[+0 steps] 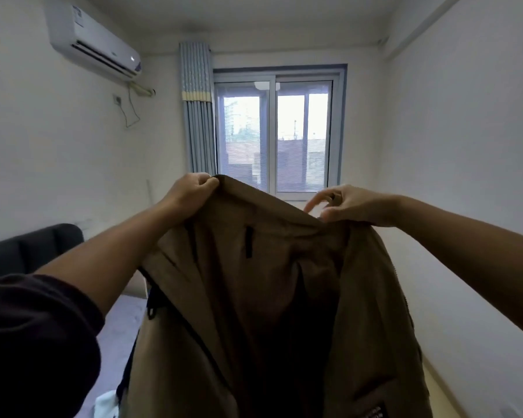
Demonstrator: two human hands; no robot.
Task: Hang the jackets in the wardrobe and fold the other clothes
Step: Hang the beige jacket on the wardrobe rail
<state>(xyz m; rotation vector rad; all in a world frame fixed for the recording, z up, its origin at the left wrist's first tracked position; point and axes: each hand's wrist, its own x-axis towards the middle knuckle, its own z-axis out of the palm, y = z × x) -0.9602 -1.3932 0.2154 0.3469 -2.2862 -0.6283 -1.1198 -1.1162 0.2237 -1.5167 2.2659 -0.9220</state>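
**Q:** From the head camera, where's the jacket?

**Me:** The jacket [272, 297] is up in the air in front of me, between me and the window [277, 134], touching nothing but my hands. My left hand [191, 191] is clamped on the top edge by one shoulder, fingers curled round the fabric. My right hand [354, 206] pinches the other shoulder with thumb and lower fingers, and its forefinger sticks out loose.

**Q:** Which way does it point?

**Me:** Collar up, hem down out of view, so its long axis runs top to bottom. The open front and dark lining face me, and the black hang loop [248, 241] sits just under the collar.

**Q:** How do you do this bit well?

**Me:** I'd say level both shoulders, since my left side rides higher, and firm up the right pinch before moving. No hanger or wardrobe is in view, so I'd keep the collar spread, ready for a hanger.
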